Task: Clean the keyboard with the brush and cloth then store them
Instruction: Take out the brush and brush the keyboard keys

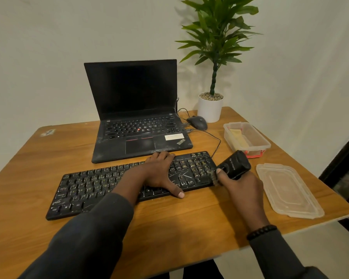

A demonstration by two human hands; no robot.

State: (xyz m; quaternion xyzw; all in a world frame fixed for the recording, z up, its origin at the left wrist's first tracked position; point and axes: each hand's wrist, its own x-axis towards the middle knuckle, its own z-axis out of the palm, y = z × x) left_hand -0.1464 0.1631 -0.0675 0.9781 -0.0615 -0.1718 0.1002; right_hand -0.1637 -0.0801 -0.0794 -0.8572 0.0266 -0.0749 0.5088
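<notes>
A black keyboard [93, 188] lies across the wooden table [169, 228] in front of me. My left hand [161, 174] rests flat on its right-middle keys, fingers straight and thumb at the front edge. My right hand [242, 188] grips a black brush [235, 165] at the keyboard's right end, its bristles down against the number keys. A yellowish cloth [239, 136] lies inside an open clear plastic box [258, 140] at the back right.
The box's clear lid [288, 191] lies near the table's right edge. An open black laptop [137, 117] stands behind the keyboard, with a wired mouse [197, 122] and a potted plant [211, 106] to its right.
</notes>
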